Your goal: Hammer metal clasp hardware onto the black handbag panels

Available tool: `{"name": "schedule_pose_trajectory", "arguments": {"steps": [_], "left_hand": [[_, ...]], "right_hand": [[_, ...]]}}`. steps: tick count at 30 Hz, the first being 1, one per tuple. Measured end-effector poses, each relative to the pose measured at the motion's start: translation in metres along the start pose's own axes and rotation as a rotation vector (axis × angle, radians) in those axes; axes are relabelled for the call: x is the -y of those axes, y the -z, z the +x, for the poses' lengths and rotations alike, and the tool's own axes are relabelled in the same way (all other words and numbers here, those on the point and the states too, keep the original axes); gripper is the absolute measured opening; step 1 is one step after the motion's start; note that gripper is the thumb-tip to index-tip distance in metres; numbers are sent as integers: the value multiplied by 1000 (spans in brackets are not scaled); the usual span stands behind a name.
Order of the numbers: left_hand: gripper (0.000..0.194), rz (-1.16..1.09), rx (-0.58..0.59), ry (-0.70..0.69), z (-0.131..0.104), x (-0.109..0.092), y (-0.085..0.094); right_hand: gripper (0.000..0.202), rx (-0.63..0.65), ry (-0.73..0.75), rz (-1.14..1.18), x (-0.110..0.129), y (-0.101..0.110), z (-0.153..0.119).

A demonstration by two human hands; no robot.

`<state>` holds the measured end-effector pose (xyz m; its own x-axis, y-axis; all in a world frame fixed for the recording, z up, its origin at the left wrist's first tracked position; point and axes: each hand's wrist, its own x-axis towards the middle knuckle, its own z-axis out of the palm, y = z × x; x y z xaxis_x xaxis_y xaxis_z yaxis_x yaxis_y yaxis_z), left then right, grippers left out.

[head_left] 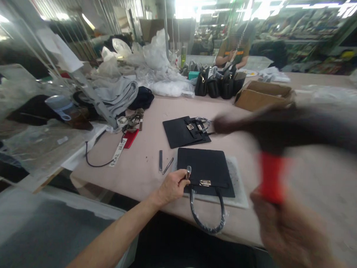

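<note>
A black bag panel [205,164] with a metal clasp [205,182] and a plastic-wrapped handle [207,229] lies on a pale slab [238,183] at the table's near edge. My left hand [173,185] pinches a short metal tool [188,172] upright at the panel's left side, left of the clasp. At the right, my right hand [292,228] grips the red handle of a hammer [272,176], raised close to the camera and blurred. Behind the panel lies another black bag piece [181,132] with metal fittings.
A flat metal strip [160,161] and a thin rod [168,166] lie left of the slab. Farther back are black bags [214,82], a cardboard box [263,96], plastic wrapping [157,67] and a seated person [234,52]. A red tag [131,138] lies at the left.
</note>
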<state>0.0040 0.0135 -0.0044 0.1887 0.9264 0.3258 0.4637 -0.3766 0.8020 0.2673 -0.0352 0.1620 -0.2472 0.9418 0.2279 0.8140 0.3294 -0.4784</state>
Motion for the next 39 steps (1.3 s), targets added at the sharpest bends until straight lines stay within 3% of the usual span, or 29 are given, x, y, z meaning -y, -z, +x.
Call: {"name": "schedule_pose_trajectory", "arguments": {"steps": [2,4,8,10,13,16,19,22,24,30,36,39], "left_hand": [[11,22,9,10,0,0,0],[13,24,3,9,-1,0,-1],[17,-18,-33,-17,-3,3,0],[16,-18,-27,-25,-4,4,1],[16,-1,-1,-21,-5,4,2],[20,26,-2,-5,-6,5,1],[22,54,-7,11,-7,5,1],[18,68,-10,17,-5,1,5],[14,78,-20,-7,-3,-3,7],[12,71,30,-136,-13,-1,11],[29,-213,-250,383,-3,-2,10],[30,-320,-219,403,15,-19,-4]], "right_hand": [[35,100,64,-34,-5,-4,-3],[36,166,2,17,-15,-5,-2],[42,74,-431,285,-57,-3,3],[38,100,-637,398,-88,-9,2],[34,60,-706,227,-134,-24,-6],[27,-28,-678,91,-158,-40,-11],[25,-98,-488,19,-153,-59,-8],[31,-14,-130,-57,-129,-83,-1],[33,29,-30,-126,-113,-99,2],[37,-74,-142,-170,-101,-126,-3],[34,-149,-118,-71,-103,-133,-16],[30,-179,-107,-27,-103,-136,-20]]}}
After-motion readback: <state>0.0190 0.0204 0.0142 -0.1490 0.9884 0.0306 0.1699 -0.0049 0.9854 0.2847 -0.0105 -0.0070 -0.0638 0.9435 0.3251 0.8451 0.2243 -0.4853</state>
